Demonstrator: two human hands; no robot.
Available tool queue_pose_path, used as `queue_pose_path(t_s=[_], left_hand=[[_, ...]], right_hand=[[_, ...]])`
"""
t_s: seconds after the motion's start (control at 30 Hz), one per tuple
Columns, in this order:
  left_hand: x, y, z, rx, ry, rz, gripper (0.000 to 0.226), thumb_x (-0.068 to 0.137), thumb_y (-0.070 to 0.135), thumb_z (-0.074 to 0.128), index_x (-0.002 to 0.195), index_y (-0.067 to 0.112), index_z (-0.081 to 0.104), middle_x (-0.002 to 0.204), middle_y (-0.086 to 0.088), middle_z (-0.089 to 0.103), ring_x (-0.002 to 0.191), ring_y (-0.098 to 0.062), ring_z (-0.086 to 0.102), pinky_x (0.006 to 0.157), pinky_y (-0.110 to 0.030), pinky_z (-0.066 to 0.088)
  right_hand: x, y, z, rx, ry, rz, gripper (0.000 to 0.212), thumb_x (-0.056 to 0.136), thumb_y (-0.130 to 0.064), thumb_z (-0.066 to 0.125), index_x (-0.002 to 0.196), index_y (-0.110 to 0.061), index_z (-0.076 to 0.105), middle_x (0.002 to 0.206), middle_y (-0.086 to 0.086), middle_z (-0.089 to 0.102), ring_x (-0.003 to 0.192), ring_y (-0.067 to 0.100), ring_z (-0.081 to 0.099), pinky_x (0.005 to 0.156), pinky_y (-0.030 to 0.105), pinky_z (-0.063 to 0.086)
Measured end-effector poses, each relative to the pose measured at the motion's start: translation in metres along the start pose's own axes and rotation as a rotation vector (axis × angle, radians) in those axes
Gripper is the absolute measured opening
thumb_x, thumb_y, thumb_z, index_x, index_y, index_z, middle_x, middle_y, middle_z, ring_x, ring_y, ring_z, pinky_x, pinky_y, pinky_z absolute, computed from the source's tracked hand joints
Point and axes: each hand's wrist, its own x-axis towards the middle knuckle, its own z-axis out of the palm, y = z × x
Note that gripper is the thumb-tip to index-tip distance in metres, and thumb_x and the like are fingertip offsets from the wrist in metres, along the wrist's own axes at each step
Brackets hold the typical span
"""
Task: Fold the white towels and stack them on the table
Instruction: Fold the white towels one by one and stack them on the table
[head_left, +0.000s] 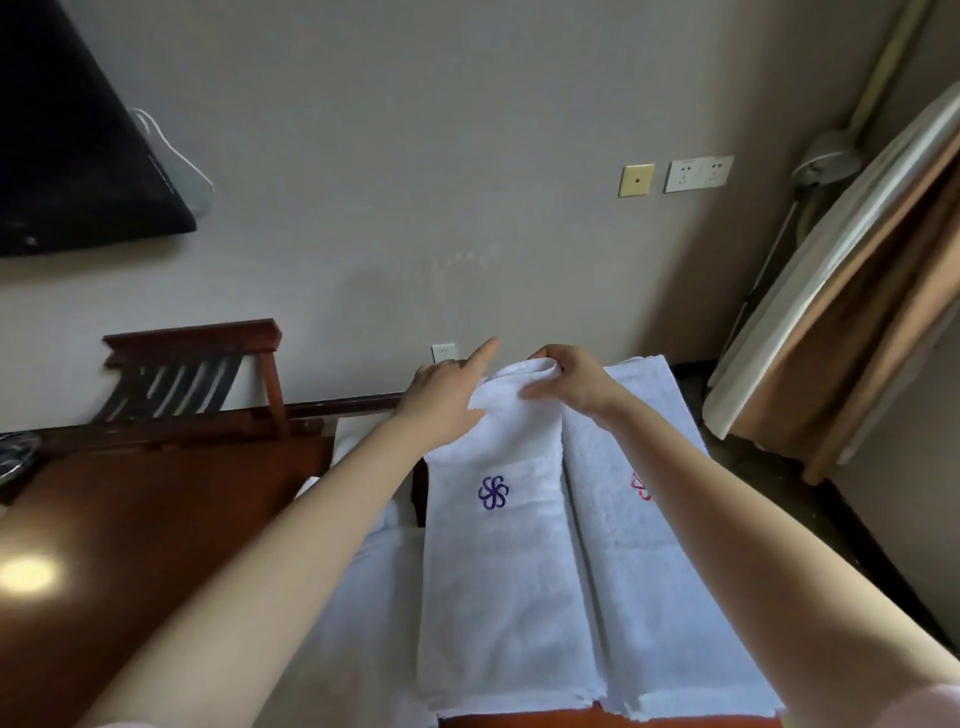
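Note:
A long white towel with a purple flower emblem (498, 561) lies lengthwise in front of me, folded into a narrow strip. My left hand (447, 395) holds its far left corner between thumb and fingers, the index finger pointing out. My right hand (571, 382) grips the raised far edge of the same towel, fingers curled over the fold. Beside it on the right lies a second white towel with a red emblem (654, 551), partly under my right forearm. More white towel (363, 597) shows beneath, on the left.
A dark wooden table (145, 525) spreads to the left, with a wooden luggage rack (208, 374) behind it against the beige wall. A black TV (67, 145) hangs upper left. Curtains (857, 312) and a floor lamp (823, 156) stand at right. Dark floor runs along the right side.

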Motion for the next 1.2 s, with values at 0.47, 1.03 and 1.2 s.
queue_pose_path(t_s=[0.47,1.03,1.2], left_hand=[[0.113,-0.103,0.077,-0.517,-0.163,-0.426,0.024,0.076,0.022,0.076,0.084,0.013,0.055,0.086,0.0,0.051,0.075,-0.019,0.048,0.057,-0.027,0.035],[0.107,-0.121,0.164,-0.659,0.074,-0.618,0.024,0.088,0.022,0.06,0.109,0.013,0.054,0.095,0.003,0.054,0.085,-0.017,0.05,0.066,-0.026,0.036],[0.091,-0.113,0.158,-0.745,0.025,-0.789,0.064,0.085,0.041,0.064,0.135,0.011,0.038,0.118,-0.005,0.053,0.1,-0.023,0.055,0.072,-0.03,0.047]], right_hand=[[0.106,0.062,0.022,-0.33,0.281,0.151,0.027,0.078,-0.021,0.072,0.1,-0.017,0.057,0.087,-0.002,0.059,0.079,0.019,0.056,0.058,0.028,0.043],[0.11,0.115,0.066,-0.842,0.311,0.062,0.057,0.085,-0.018,0.048,0.139,-0.008,0.032,0.111,0.009,0.062,0.083,0.031,0.059,0.072,0.035,0.031],[0.099,0.11,0.067,-0.979,0.252,0.085,0.059,0.094,-0.024,0.041,0.148,-0.007,0.021,0.122,0.012,0.057,0.09,0.032,0.06,0.083,0.039,0.039]])
